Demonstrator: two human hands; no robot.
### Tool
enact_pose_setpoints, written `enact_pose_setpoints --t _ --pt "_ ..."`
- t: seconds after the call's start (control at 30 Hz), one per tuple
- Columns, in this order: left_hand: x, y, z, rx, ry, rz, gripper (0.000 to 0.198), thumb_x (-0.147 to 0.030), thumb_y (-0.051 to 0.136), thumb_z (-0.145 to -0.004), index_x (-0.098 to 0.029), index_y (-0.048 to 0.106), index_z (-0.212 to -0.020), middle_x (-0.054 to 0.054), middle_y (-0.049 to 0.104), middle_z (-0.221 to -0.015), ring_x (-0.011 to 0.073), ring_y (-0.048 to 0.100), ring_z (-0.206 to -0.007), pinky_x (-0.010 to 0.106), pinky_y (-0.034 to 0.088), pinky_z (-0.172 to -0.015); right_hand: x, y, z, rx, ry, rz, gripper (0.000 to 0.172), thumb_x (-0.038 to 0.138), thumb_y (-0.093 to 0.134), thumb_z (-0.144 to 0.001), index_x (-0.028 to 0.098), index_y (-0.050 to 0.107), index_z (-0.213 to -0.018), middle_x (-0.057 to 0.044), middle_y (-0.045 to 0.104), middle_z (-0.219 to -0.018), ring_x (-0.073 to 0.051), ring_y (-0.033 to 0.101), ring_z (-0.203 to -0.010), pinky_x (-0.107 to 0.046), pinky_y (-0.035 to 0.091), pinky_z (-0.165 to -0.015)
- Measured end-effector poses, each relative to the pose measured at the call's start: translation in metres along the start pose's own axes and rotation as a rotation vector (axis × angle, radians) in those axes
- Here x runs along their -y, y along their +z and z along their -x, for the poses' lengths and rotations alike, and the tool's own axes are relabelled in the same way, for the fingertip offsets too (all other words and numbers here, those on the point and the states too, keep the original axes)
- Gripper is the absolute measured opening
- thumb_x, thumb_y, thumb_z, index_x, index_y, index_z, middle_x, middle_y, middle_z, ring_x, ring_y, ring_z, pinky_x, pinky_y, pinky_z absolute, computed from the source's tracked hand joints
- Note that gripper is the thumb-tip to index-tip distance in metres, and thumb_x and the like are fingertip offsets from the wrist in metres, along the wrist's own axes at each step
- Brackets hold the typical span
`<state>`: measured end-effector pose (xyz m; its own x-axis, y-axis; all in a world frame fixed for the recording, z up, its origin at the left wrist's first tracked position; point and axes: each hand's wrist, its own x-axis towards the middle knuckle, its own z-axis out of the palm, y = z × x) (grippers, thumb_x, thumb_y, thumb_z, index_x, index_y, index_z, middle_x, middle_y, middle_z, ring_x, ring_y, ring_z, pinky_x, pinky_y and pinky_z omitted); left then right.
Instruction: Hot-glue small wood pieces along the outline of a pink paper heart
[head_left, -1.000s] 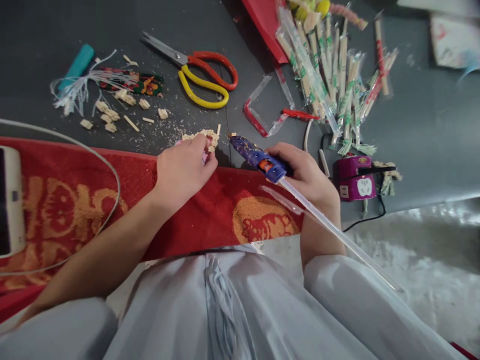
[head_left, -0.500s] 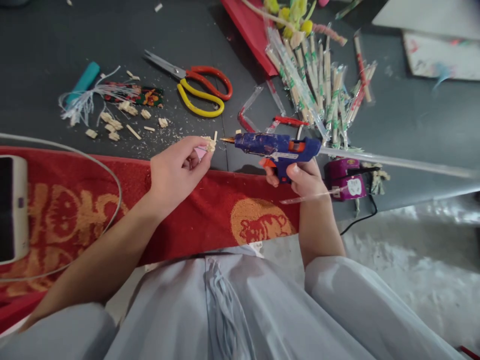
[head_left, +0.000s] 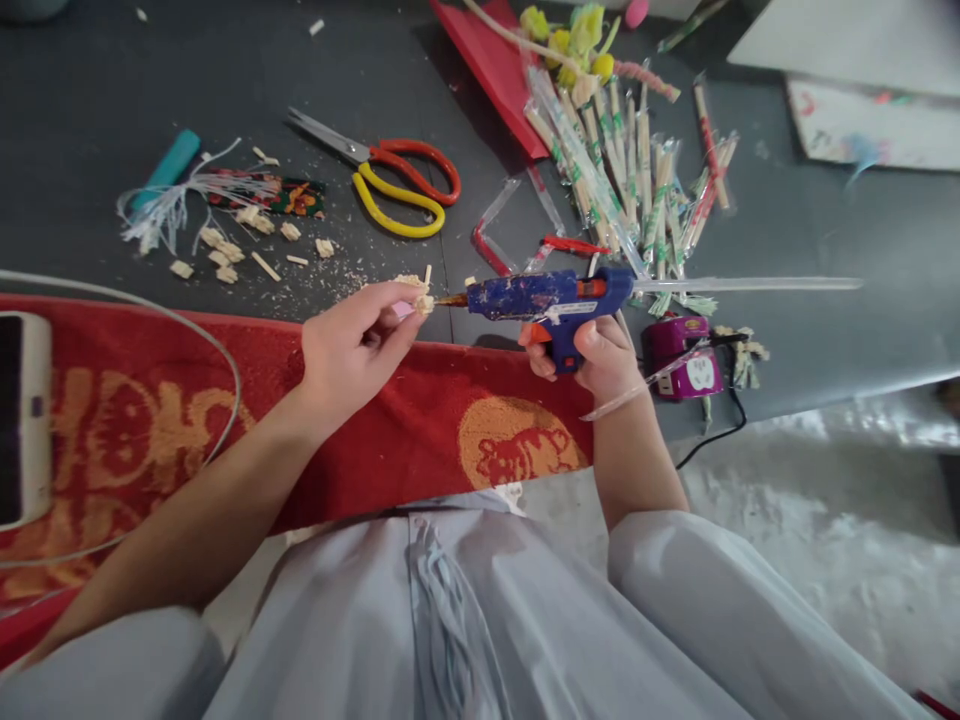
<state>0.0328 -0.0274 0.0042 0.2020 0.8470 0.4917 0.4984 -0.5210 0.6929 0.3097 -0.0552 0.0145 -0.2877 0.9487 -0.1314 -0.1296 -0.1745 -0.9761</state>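
Note:
My left hand (head_left: 356, 345) pinches a small piece made of short wooden bits (head_left: 417, 292) between thumb and fingers, held above the edge of a red towel (head_left: 420, 420). My right hand (head_left: 592, 358) grips the handle of a blue glue gun (head_left: 551, 297) held level, with its nozzle touching the wooden piece. A long clear glue stick (head_left: 750, 285) juts from the gun's back toward the right.
On the dark floor lie red-and-yellow scissors (head_left: 397, 175), cut wooden bits (head_left: 225, 255), a teal lighter (head_left: 169, 165), a pile of wrapped chopsticks (head_left: 630, 170) and a purple device (head_left: 686, 360). A white phone (head_left: 22, 415) with a cable rests on the towel at the left.
My right hand swung the glue gun from a downward tilt to level and brought its nozzle up against the wooden piece. My left hand lifted the piece slightly.

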Motion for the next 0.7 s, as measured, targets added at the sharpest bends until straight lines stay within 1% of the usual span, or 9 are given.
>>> enact_pose_setpoints --t 0.17,0.27,0.4,0.57,0.7 --pt "-0.0002 -0.0002 0.0005 0.008 0.003 -0.001 0.015 -0.03 0.064 -0.093 -0.025 0.073 -0.104 -0.002 0.069 -0.074 0.0085 0.055 -0.055 0.02 0.046 -0.054 -0.0021 -0.0012 -0.0009 0.05 -0.029 -0.02 0.042 0.066 0.068 -0.085 0.024 0.068 -0.085 -0.001 0.061 -0.067 -0.014 0.053 -0.052 -0.029 0.037 -0.047" --pt "0.0001 -0.0001 0.0017 0.031 -0.023 -0.021 0.017 -0.033 0.064 -0.094 -0.025 0.073 -0.105 -0.002 0.07 -0.074 0.0087 0.055 -0.056 0.021 0.047 -0.055 -0.0047 -0.0026 -0.0013 0.063 -0.01 -0.005 0.047 0.069 0.066 -0.084 0.022 0.068 -0.084 -0.002 0.061 -0.069 -0.014 0.054 -0.053 -0.029 0.039 -0.047" --pt "-0.0009 -0.0008 0.0023 0.067 -0.08 -0.043 0.02 -0.037 0.062 -0.094 -0.025 0.074 -0.105 0.0 0.072 -0.078 0.0096 0.057 -0.058 0.022 0.047 -0.057 -0.0066 -0.0039 -0.0013 0.049 0.01 0.05 0.054 0.075 0.062 -0.083 0.021 0.068 -0.083 -0.003 0.06 -0.069 -0.014 0.053 -0.054 -0.03 0.043 -0.048" --pt "-0.0019 -0.0017 0.0019 0.085 -0.116 -0.067 0.025 -0.04 0.06 -0.094 -0.024 0.075 -0.106 0.002 0.076 -0.085 0.0103 0.06 -0.062 0.021 0.049 -0.059 -0.006 -0.0063 -0.002 0.1 -0.024 0.105 0.05 0.072 0.056 -0.089 0.024 0.069 -0.079 -0.002 0.061 -0.063 -0.016 0.054 -0.055 -0.032 0.042 -0.053" --pt "-0.0019 -0.0024 0.002 0.086 -0.102 -0.069 0.021 -0.037 0.062 -0.093 -0.025 0.074 -0.106 0.003 0.078 -0.092 0.0111 0.063 -0.065 0.022 0.052 -0.063 -0.0055 -0.007 -0.0025 0.109 -0.075 0.156 0.054 0.072 0.051 -0.091 0.022 0.069 -0.08 -0.002 0.06 -0.059 -0.016 0.053 -0.054 -0.032 0.041 -0.054"
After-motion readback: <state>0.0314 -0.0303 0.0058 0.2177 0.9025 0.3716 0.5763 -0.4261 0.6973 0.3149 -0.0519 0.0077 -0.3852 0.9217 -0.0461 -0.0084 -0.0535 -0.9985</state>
